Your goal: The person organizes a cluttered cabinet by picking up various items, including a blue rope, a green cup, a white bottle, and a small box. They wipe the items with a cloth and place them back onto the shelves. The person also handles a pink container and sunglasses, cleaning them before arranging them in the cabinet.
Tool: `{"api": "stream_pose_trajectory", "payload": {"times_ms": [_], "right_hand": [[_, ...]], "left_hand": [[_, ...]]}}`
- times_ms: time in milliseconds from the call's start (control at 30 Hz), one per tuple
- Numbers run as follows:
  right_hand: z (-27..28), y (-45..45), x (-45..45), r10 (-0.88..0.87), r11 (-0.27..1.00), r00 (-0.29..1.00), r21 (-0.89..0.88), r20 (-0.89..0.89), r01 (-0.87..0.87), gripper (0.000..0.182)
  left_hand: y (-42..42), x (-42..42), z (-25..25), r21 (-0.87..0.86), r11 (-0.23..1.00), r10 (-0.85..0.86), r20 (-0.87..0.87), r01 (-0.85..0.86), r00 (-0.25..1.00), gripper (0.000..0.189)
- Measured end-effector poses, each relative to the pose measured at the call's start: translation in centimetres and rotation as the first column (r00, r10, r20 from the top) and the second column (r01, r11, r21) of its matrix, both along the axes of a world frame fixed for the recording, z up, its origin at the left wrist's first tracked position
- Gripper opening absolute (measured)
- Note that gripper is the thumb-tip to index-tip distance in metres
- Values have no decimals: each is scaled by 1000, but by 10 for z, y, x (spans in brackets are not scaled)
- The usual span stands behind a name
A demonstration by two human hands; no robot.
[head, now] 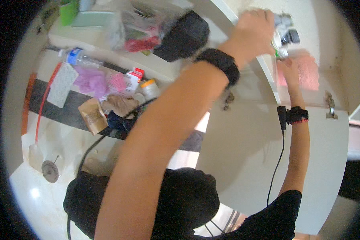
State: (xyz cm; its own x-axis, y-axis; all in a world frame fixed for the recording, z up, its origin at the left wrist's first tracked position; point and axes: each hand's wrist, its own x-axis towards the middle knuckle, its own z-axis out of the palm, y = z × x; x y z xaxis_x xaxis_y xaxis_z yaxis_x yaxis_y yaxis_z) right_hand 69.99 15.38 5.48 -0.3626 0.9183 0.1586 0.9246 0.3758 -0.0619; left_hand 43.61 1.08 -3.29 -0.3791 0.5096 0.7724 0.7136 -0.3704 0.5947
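My left hand [253, 34], blurred, reaches into an open cabinet or drawer space at the upper right. It grips a cluster of small items [283, 30], partly clear and white, with a dark cap and a green part; its fingers hide some of them. Just below, my right hand [289, 70] is on a pink textured cloth [309, 72], which spreads out on both sides of it over the pale surface. Its fingertips are blurred, close under the green and white part. Black bands are around both wrists, and a black cable hangs by the right one.
A pale panel [243, 156] with a metal hinge [331, 105] stands below the opening. On the floor at left lie a plastic bottle [84, 58], purple cloth [91, 81], an orange-lidded jar [150, 89], a brown packet [93, 115] and a red-handled flyswatter [46, 99]. A drain cover [50, 171] is farther down.
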Motion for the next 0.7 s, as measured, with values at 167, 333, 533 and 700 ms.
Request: {"api": "stream_pose_trajectory", "payload": {"times_ms": [167, 333, 533, 700], "right_hand": [[-10, 27, -27, -420, 881, 659, -454, -625, 130, 24], [-7, 47, -13, -363, 909, 737, -391, -570, 146, 26], [-9, 17, -61, -217, 937, 746, -349, -629, -21, 33], [-8, 5, -99, -252, 907, 591, -399, -767, -132, 35]], "left_hand": [[-3, -7, 1, -28, 1000, -13, -9, 13, 1000, 71], [-6, -4, 3, -14, 1000, -27, -12, 27, 1000, 72], [-4, -6, 3, -38, 999, 21, -29, -22, 999, 73], [-4, -5, 3, -52, 998, 22, -48, -24, 999, 73]]}}
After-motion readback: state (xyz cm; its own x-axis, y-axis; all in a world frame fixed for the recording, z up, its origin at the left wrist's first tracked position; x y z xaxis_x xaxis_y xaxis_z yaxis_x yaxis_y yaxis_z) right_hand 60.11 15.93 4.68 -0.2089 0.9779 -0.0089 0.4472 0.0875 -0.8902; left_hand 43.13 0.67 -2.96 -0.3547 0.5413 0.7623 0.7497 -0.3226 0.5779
